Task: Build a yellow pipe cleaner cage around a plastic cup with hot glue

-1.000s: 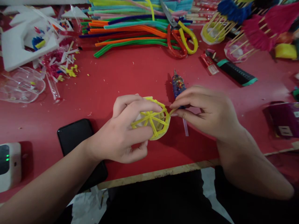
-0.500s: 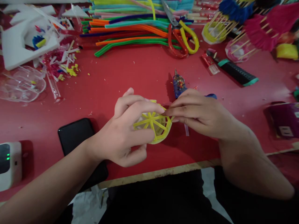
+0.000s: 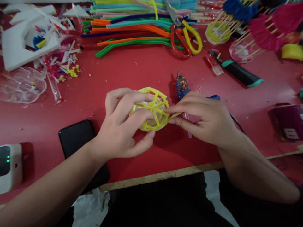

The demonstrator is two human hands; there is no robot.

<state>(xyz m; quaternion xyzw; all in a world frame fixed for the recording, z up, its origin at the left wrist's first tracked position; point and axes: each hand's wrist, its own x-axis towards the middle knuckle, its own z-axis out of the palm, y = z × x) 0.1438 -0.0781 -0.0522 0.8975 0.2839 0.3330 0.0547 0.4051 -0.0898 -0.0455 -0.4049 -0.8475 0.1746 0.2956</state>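
A round yellow spoked frame [image 3: 154,108] with a pale, see-through body is held above the red table, its spokes facing up. My left hand [image 3: 120,126] grips it from the left, the fingers over its top and the thumb at the near rim. Between the thumb and fingers of my right hand [image 3: 203,116] is a thin yellow strip [image 3: 175,116], which meets the frame's right edge. A blue glue gun [image 3: 181,85] lies just beyond my right hand, partly hidden by it, with a clear glue stick [image 3: 189,132] below.
Coloured pipe cleaners [image 3: 137,31] lie along the back, with red-and-yellow scissors [image 3: 181,39] on them. To the right are a cutter knife [image 3: 242,74] and a lighter [image 3: 213,64]. White foam [image 3: 14,47] and scraps sit at left; a black phone [image 3: 77,137] lies by my left forearm.
The yellow frame has shifted up and slightly left and turned, with my left hand moving along. My right fingers have spread a little, showing the yellow strip between them.
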